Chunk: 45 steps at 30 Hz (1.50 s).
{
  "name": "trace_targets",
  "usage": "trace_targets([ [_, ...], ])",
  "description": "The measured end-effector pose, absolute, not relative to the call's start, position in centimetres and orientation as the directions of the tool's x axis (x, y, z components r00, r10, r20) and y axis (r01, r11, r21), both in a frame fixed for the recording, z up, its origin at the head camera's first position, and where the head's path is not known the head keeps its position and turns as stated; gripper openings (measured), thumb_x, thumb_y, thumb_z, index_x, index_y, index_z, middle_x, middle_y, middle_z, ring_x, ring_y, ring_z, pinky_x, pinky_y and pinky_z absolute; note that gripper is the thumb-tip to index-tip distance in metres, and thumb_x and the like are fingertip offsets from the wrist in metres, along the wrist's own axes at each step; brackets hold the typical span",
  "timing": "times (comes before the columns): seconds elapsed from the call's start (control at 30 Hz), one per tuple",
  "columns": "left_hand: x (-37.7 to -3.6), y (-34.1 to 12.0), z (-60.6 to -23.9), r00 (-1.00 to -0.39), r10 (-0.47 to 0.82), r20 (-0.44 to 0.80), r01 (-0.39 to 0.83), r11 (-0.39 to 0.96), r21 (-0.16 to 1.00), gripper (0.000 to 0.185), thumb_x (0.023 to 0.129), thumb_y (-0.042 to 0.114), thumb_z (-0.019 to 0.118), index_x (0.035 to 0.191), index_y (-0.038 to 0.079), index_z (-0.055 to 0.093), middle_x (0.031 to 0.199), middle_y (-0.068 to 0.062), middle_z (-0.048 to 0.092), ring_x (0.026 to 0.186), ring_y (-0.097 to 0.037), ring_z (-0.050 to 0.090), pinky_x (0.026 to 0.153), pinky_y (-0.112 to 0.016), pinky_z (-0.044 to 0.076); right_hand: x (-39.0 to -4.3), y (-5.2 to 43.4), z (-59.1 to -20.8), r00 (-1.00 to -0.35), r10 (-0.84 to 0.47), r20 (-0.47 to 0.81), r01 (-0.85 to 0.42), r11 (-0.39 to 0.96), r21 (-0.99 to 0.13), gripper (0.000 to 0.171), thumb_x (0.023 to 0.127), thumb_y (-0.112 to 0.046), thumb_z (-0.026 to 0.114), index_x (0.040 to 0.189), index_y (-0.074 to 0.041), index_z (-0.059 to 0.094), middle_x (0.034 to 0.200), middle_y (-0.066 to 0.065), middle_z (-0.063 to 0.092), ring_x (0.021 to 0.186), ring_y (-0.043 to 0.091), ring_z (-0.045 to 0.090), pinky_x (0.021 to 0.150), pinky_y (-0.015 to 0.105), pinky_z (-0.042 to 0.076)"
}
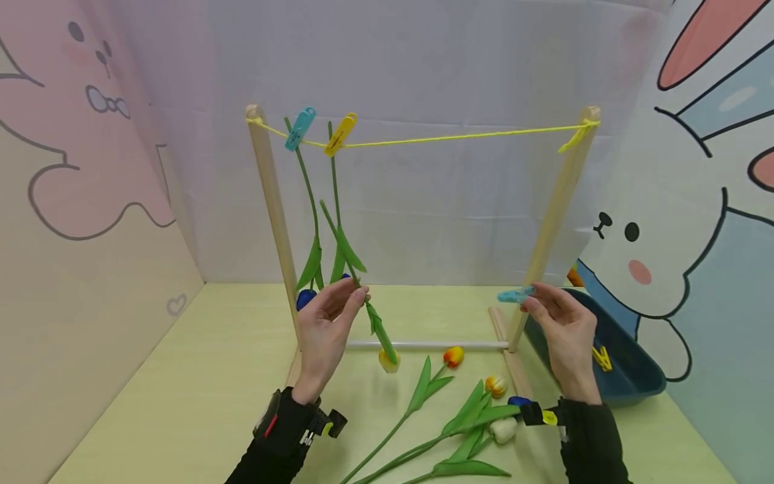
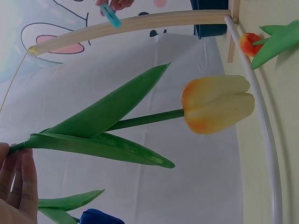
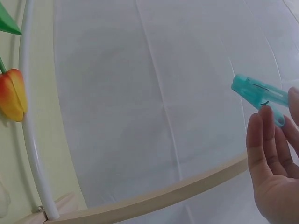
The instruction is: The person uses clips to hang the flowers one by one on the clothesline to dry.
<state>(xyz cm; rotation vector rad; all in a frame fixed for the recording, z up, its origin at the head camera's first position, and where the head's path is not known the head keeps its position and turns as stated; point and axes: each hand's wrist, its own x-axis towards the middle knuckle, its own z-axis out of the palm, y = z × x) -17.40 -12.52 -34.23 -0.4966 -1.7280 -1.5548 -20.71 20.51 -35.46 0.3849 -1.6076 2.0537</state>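
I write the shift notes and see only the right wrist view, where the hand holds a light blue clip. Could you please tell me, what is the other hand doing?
Observer: The left hand holds a yellow tulip upside down, at a slant.
Operator: Thank you. Is something already fastened, outside my picture?
Observer: Yes, a turquoise clip and a yellow clip each fasten a flower to the yellow string.
Operator: And is there one clip to spare?
Observer: Yes, a loose yellow clip lies in the dark basin.
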Motion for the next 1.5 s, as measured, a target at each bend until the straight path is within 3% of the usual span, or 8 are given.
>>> trace_targets([
  [0.33, -18.3, -12.2, -33.2, -0.692, -0.16, 0.704, 0.684, 0.165, 0.71, 0.025, 0.094, 0.002, 0.068, 0.117, -0.006, 0.069, 0.105, -0.029, 0.073, 0.093, 0.002, 0.072, 0.087, -0.021, 0.059, -21.6, 19.8, -34.2, -0.821, 0.206, 0.533, -0.563, -0.13, -0.816, 0.026, 0.091, 0.015, 0.062, 0.116, 0.021, 0.062, 0.084, -0.002, 0.072, 0.07, 0.009, 0.068, 0.069, 0.018, 0.058],
  [0.57, -19.1, -12.1, -32.4, -0.693, -0.153, 0.705, 0.684, 0.171, 0.71, 0.023, 0.095, 0.002, 0.067, 0.115, -0.008, 0.069, 0.103, -0.03, 0.073, 0.09, 0.003, 0.071, 0.084, -0.02, 0.059, -22.4, 19.3, -33.1, -0.789, 0.163, 0.592, -0.606, -0.056, -0.793, 0.021, 0.092, 0.012, 0.062, 0.113, 0.013, 0.067, 0.081, -0.007, 0.071, 0.067, 0.007, 0.063, 0.069, 0.015, 0.054],
  [0.9, -20.1, -12.0, -31.2, -0.721, -0.124, 0.681, 0.664, 0.155, 0.732, 0.026, 0.095, 0.006, 0.068, 0.119, -0.005, 0.07, 0.107, -0.027, 0.074, 0.091, -0.006, 0.074, 0.085, -0.024, 0.06, -23.9, 17.6, -30.2, -0.682, 0.093, 0.725, -0.731, -0.073, -0.678, 0.022, 0.094, 0.006, 0.064, 0.112, 0.018, 0.063, 0.084, -0.007, 0.068, 0.062, 0.006, 0.054, 0.061, 0.015, 0.046],
  [1.1, -20.6, -11.9, -30.6, -0.714, -0.119, 0.69, 0.669, 0.178, 0.722, 0.027, 0.095, 0.008, 0.068, 0.119, -0.004, 0.07, 0.107, -0.026, 0.074, 0.091, -0.014, 0.074, 0.087, -0.024, 0.06, -24.6, 16.5, -28.3, -0.636, 0.082, 0.768, -0.769, 0.026, -0.639, 0.027, 0.094, 0.003, 0.065, 0.113, 0.021, 0.06, 0.089, -0.01, 0.067, 0.06, 0.004, 0.051, 0.058, 0.014, 0.043],
  [1.33, -21.1, -12.0, -29.9, -0.713, -0.115, 0.692, 0.67, 0.18, 0.72, 0.028, 0.094, 0.009, 0.069, 0.118, -0.007, 0.07, 0.104, -0.027, 0.074, 0.089, -0.009, 0.074, 0.087, -0.024, 0.06, -25.3, 15.4, -26.2, -0.585, 0.065, 0.808, -0.8, 0.12, -0.588, 0.03, 0.092, 0.009, 0.065, 0.12, 0.014, 0.06, 0.093, -0.013, 0.063, 0.063, 0.001, 0.052, 0.06, 0.012, 0.044],
  [1.5, -21.3, -12.0, -29.4, -0.722, -0.112, 0.683, 0.658, 0.194, 0.727, 0.027, 0.095, 0.009, 0.069, 0.118, -0.006, 0.07, 0.104, -0.026, 0.074, 0.09, -0.021, 0.075, 0.087, -0.023, 0.06, -25.7, 14.7, -25.0, -0.529, 0.025, 0.848, -0.842, 0.109, -0.528, 0.038, 0.089, 0.014, 0.064, 0.127, 0.009, 0.058, 0.092, -0.013, 0.061, 0.066, 0.001, 0.053, 0.06, 0.013, 0.042],
])
